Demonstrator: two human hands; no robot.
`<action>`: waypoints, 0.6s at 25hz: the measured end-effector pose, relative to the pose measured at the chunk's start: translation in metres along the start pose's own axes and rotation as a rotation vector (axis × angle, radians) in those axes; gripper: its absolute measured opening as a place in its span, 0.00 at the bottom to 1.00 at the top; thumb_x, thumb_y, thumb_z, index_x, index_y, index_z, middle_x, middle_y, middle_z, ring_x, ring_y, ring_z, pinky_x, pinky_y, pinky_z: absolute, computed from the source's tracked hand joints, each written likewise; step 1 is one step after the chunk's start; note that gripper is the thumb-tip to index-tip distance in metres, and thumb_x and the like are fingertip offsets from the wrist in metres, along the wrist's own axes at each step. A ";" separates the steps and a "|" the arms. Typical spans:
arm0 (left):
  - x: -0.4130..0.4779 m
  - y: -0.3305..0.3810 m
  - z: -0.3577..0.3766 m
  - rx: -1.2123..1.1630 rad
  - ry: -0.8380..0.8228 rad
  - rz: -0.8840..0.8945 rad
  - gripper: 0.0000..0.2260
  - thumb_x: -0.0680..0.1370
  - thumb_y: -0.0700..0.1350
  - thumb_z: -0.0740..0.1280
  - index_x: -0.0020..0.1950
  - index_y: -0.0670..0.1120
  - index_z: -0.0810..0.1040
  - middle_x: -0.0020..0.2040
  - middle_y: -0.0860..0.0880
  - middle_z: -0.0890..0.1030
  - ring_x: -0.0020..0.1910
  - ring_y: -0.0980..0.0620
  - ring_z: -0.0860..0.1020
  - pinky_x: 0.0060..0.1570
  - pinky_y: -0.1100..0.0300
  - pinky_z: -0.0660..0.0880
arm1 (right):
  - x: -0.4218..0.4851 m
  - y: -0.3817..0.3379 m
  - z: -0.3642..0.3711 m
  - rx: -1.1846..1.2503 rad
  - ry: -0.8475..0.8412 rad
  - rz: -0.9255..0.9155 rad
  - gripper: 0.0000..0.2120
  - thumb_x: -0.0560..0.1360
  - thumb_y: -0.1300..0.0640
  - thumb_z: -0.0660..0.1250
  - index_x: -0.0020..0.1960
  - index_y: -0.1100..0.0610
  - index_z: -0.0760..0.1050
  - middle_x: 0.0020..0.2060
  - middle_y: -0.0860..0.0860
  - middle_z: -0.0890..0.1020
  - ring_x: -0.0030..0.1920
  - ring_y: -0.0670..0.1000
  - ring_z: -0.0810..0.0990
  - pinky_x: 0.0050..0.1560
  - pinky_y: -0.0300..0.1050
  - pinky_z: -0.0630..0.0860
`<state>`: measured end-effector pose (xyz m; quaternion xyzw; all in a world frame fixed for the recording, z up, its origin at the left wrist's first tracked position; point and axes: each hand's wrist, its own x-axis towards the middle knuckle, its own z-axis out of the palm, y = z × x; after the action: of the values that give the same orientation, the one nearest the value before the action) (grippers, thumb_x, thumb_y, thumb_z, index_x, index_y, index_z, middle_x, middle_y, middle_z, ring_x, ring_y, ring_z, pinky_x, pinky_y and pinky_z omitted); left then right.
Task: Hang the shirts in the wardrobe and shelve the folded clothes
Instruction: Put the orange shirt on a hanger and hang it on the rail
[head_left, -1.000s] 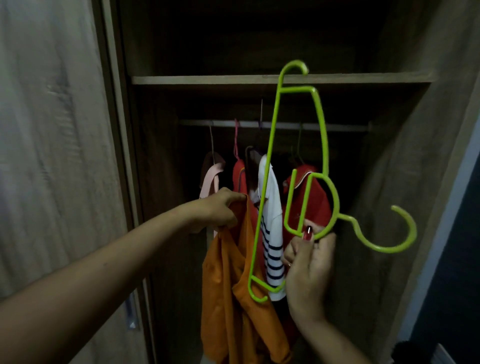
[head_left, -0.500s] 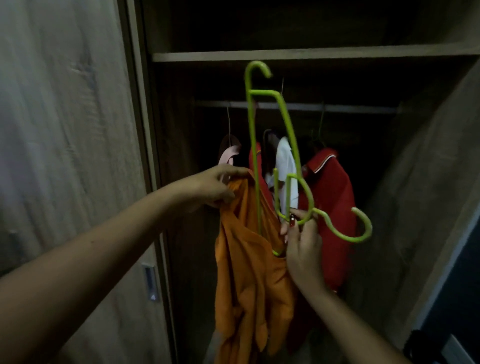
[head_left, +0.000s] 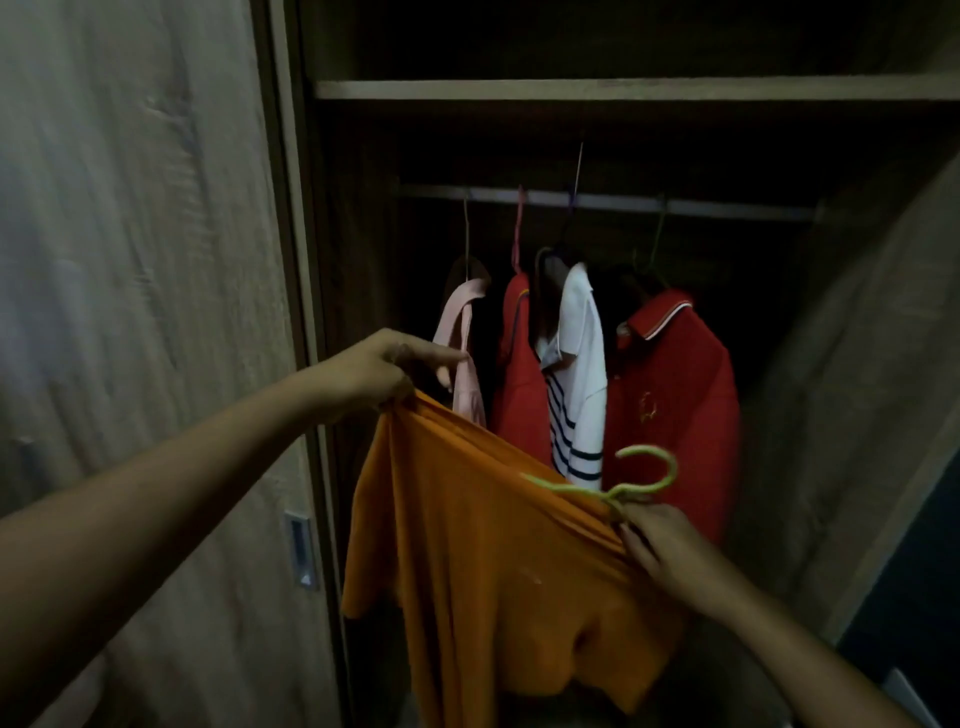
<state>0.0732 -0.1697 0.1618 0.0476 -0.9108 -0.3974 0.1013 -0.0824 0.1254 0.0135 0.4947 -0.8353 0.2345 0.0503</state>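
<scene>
**A:** What's nearest?

**B:** The right hand. It pinches the neck of the green hanger together with an edge of the orange shirt. The hook pokes out above the cloth.

**A:** And the other hand?

**B:** The left hand grips the shirt's upper corner, forefinger stretched out. The shirt hangs between both hands, in front of the open wardrobe.

**A:** Further in?

**B:** On the rail hang a pink shirt, a red shirt, a white striped shirt and a red polo. A shelf runs above them.
</scene>
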 end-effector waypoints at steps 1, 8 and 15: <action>0.000 0.003 0.005 0.058 -0.010 0.023 0.30 0.72 0.26 0.58 0.65 0.53 0.74 0.62 0.57 0.73 0.47 0.58 0.76 0.38 0.66 0.76 | 0.000 -0.006 0.000 -0.038 -0.053 -0.021 0.10 0.77 0.61 0.59 0.52 0.48 0.76 0.46 0.43 0.76 0.46 0.41 0.75 0.45 0.24 0.66; 0.005 0.021 0.037 0.083 -0.118 0.148 0.23 0.74 0.32 0.64 0.65 0.51 0.74 0.60 0.51 0.75 0.40 0.56 0.77 0.33 0.70 0.73 | 0.046 -0.064 -0.032 -0.013 0.167 -0.112 0.10 0.76 0.58 0.61 0.37 0.56 0.73 0.32 0.49 0.77 0.33 0.48 0.76 0.34 0.48 0.73; 0.010 -0.038 0.028 0.439 -0.107 0.240 0.10 0.80 0.50 0.57 0.59 0.54 0.74 0.55 0.55 0.77 0.54 0.60 0.75 0.58 0.53 0.75 | 0.055 -0.067 -0.077 0.194 0.157 -0.071 0.08 0.76 0.60 0.65 0.43 0.56 0.83 0.39 0.50 0.85 0.41 0.48 0.82 0.43 0.49 0.77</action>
<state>0.0579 -0.1771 0.1167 -0.0608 -0.9784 -0.1773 0.0868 -0.0649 0.0882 0.1220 0.5065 -0.7843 0.3503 0.0754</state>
